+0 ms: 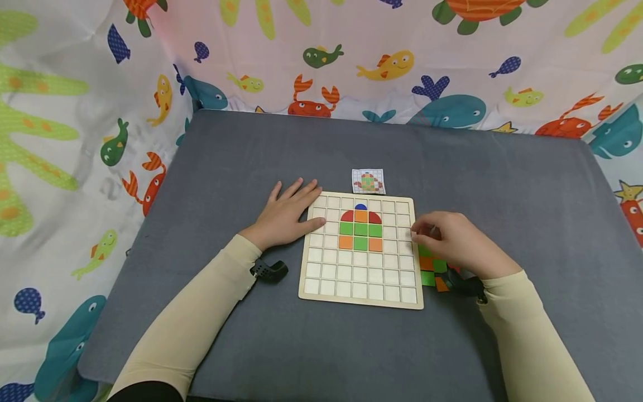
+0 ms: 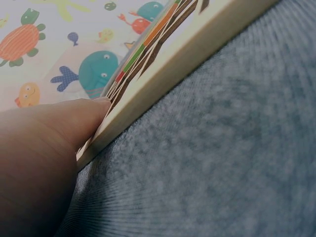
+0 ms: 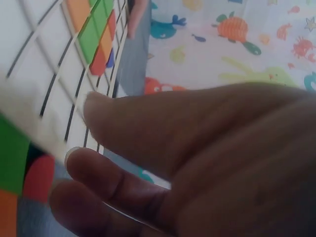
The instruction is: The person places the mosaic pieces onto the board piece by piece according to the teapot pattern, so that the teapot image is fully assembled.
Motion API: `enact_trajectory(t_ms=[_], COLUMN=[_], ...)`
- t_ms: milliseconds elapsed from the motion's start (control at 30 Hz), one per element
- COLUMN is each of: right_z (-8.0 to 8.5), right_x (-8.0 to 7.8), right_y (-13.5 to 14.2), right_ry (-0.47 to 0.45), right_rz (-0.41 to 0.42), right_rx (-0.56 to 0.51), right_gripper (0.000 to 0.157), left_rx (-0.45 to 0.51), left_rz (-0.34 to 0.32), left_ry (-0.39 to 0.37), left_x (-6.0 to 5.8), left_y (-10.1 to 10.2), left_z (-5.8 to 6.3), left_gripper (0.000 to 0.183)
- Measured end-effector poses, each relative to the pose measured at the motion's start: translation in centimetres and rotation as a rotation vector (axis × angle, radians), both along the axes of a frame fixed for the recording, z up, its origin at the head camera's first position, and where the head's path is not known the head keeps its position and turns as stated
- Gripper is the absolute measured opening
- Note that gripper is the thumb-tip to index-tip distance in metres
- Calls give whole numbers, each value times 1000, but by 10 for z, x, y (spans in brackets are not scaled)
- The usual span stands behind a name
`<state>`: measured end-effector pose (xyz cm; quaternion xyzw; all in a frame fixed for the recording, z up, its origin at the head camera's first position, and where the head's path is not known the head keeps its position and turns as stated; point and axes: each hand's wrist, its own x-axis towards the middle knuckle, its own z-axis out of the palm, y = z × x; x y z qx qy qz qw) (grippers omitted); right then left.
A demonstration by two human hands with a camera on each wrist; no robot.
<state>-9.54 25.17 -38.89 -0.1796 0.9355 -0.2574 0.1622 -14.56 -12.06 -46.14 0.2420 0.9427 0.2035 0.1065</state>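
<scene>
A wooden grid board (image 1: 361,303) lies on the table. In its upper middle are colored tiles (image 1: 360,229): a blue rounded piece on top, red curved pieces beside an orange square, then green and orange squares. My left hand (image 1: 287,216) lies with fingers spread at the board's upper left edge, its thumb (image 2: 74,118) over the rim. Over the right edge hovers my right hand (image 1: 459,243), fingers loosely bent. In the right wrist view, a gap shows between its thumb (image 3: 118,113) and index finger (image 3: 94,170), with nothing visible in it.
Loose green, orange and red tiles (image 1: 428,278) lie right of the board, partly under the right hand and wrist. A small picture card (image 1: 368,181) with a colored grid pattern sits behind the board. A sea-animal curtain (image 1: 271,61) borders the grey table (image 1: 251,151).
</scene>
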Motion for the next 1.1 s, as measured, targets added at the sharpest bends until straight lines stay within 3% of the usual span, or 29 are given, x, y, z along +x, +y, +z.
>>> enact_trajectory(t_ms=[367, 800, 1100], right_z=[-13, -16, -1], right_x=[5, 5, 5], right_y=[16, 14, 12], right_ry=[-30, -48, -38], right_rz=[16, 4, -2], right_rx=[50, 64, 73], right_gripper=[27, 17, 12], left_rx=[10, 7, 1], left_rz=[0, 1, 4], left_ry=[-1, 1, -1], left_x=[1, 0, -1], left_y=[-1, -1, 0], left_z=[-1, -1, -2], left_gripper=[81, 82, 82])
